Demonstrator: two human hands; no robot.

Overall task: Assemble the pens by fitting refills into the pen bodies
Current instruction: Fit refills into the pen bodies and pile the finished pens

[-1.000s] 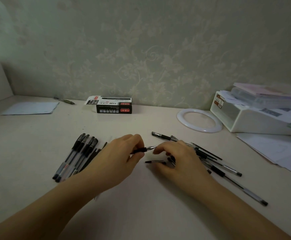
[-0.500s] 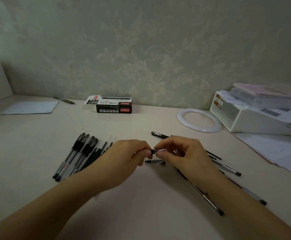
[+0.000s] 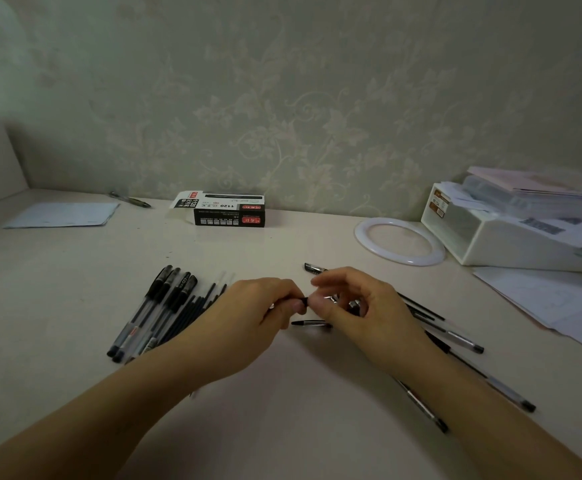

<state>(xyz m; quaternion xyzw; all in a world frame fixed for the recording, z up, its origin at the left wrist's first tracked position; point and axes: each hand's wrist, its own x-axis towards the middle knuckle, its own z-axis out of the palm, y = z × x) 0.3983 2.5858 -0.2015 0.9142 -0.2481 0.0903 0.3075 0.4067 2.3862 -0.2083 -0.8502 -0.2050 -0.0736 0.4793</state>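
Pale floral wallpaper backs the cream tabletop. At frame centre I see my left hand and right hand both pinching one slim black pen piece; capped black pens lie centre-left.

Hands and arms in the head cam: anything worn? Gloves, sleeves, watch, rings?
Nothing worn that shows. The left hand and right hand are bare, without gloves. Both forearms are bare right to the frame's bottom edge, with no sleeve or cuff in view. No watch, wristband or ring is visible, though the dim light could hide something small.
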